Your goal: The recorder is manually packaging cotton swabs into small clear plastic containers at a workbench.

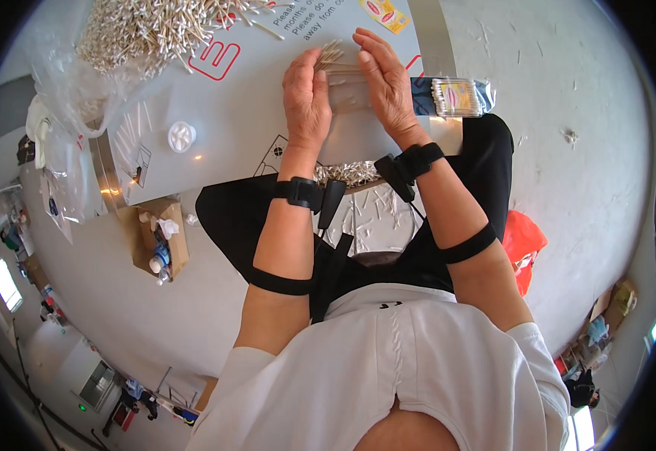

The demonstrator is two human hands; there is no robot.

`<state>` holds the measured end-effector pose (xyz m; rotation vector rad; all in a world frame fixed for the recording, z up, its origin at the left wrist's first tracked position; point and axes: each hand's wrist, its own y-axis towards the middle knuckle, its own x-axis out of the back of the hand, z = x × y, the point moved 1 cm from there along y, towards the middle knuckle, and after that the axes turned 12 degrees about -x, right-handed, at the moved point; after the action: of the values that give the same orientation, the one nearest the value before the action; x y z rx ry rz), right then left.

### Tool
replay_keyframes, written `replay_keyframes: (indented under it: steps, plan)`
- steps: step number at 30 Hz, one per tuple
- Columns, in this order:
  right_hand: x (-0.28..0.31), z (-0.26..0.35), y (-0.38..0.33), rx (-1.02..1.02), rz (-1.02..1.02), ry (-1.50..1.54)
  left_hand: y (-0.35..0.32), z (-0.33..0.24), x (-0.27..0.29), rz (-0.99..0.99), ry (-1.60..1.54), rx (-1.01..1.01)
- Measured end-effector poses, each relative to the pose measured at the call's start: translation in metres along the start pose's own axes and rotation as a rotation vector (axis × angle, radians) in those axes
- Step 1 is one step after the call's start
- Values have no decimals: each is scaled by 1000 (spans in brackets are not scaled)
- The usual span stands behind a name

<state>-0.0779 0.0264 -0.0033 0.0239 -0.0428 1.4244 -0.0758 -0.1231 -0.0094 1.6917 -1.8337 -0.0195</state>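
Note:
A small bunch of cotton swabs is between my hands above the grey table. My left hand is cupped round its left end, fingers curled and thumb alongside. On the other side, my right hand has its fingers stretched up and its thumb apart, the palm turned toward the sticks. Whether that palm touches them is hard to tell. Just right of my right hand lies a clear packet of cotton swabs with a yellow label. A yellow printed card rests on the table beyond my hands.
A large heap of loose swabs covers the far left, beside a clear plastic bag. Nearer stands a round white tub. Below the edge are a cardboard box with bottles, more swabs near my lap, and a red bag.

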Motion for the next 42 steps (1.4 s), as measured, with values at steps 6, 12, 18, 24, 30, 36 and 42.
replay_keyframes:
  steps: [6, 12, 18, 24, 30, 36, 42]
  plan:
    - [23, 4, 6, 305, -35, -751, -5, -7, 7, 30, 355, -115]
    - [43, 6, 6, 355, -18, -878, -9, 2, 8, 161, 584, -220]
    - [57, 11, -10, 201, -23, -853, 1, 10, 10, 105, 554, -240]
    - [62, 17, -13, 181, -2, -874, -12, -28, 27, 12, 570, 15]
    - [58, 18, -13, 143, 13, -842, -53, -54, 15, 135, 694, 60]
    - [52, 16, -14, 187, 27, -812, -48, -40, 2, 131, 613, -109]
    - [31, 9, -4, 239, 107, -783, -31, -24, 10, 158, 598, -300]
